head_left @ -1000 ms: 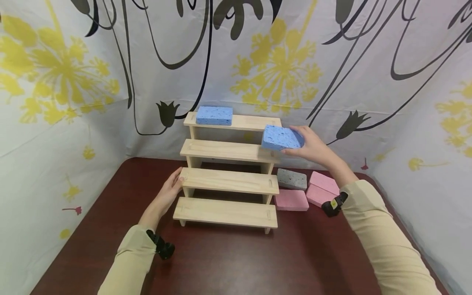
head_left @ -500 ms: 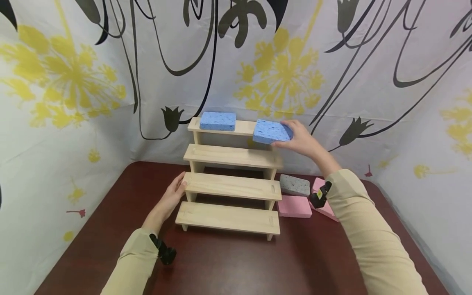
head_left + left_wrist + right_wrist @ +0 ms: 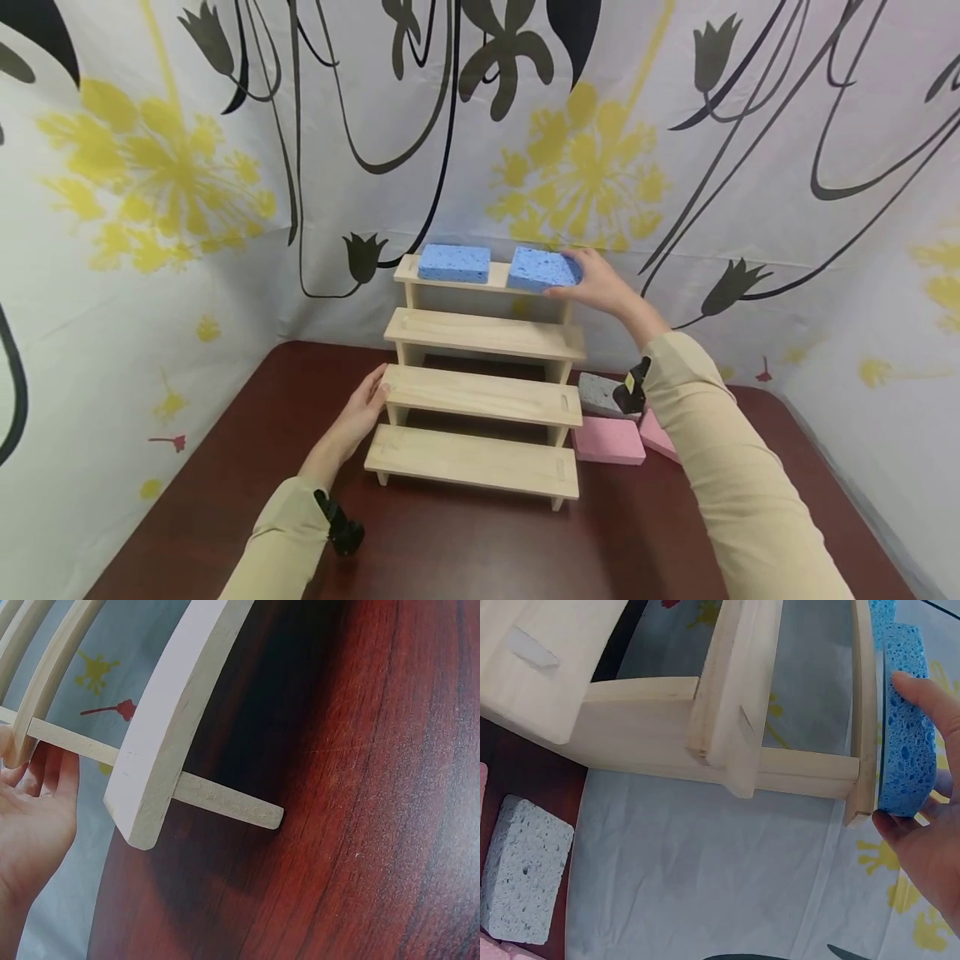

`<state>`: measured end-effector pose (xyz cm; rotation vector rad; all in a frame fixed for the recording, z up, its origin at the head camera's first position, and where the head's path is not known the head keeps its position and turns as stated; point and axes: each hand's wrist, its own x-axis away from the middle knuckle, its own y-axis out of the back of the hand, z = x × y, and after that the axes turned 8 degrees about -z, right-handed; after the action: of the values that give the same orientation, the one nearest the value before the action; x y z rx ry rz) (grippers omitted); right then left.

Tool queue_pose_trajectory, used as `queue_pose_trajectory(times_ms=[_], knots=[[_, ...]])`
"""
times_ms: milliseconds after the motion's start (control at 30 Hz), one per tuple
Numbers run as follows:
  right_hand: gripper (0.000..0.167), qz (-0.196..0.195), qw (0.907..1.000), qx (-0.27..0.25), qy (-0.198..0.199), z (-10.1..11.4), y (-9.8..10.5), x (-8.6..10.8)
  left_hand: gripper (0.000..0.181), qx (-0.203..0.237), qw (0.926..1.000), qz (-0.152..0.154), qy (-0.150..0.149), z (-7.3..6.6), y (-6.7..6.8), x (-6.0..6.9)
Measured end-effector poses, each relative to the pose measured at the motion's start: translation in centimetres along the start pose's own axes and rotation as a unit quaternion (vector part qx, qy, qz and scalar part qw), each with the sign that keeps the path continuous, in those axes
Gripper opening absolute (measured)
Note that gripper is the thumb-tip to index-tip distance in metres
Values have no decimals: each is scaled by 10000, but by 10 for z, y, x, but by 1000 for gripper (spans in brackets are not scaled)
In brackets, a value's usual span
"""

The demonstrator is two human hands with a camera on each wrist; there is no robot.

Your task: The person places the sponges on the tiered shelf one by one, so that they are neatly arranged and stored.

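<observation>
A four-tier wooden step rack (image 3: 480, 333) stands on the table. My left hand (image 3: 363, 410) holds the left end of its second step from the bottom; the left wrist view shows the fingers of the left hand (image 3: 34, 825) bent around the step's end. At the top right, my right hand (image 3: 600, 287) grips a blue sponge (image 3: 542, 269) by its right end, thumb in front and fingers behind. That sponge (image 3: 909, 727) lies at the top step, with at most a thin gap between them. Another blue sponge (image 3: 453, 263) rests on the top step's left part.
Right of the rack lie a grey sponge (image 3: 600, 393), a pink sponge (image 3: 609, 441) and more pink (image 3: 658, 435), partly hidden by the right sleeve. A patterned cloth (image 3: 420, 125) hangs behind the rack. The dark red table (image 3: 450, 550) extends in front.
My right hand has carried the blue sponge leftward and onto or just over the top step, beside the other blue sponge. The left hand keeps its hold; the head view has tilted up slightly.
</observation>
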<state>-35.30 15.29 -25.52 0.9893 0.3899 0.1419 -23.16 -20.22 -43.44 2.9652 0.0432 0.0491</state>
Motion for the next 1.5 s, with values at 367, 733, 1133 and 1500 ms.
queue_pose_trajectory(times_ms=[367, 733, 1133, 1500], knots=[[83, 322, 9994, 96, 89, -3, -11, -15, 54, 28, 10000, 10, -27, 4, -4, 1], [77, 739, 9968, 187, 255, 4, -7, -23, 53, -55, 9999, -113, 55, 1, 0, 1], [76, 934, 9952, -1, 291, 3, -6, -20, 55, -166, 9998, -105, 41, -4, 3, 4], [82, 176, 9986, -412, 292, -5, -19, -18, 53, 33, 10000, -76, 9, -4, -1, 3]])
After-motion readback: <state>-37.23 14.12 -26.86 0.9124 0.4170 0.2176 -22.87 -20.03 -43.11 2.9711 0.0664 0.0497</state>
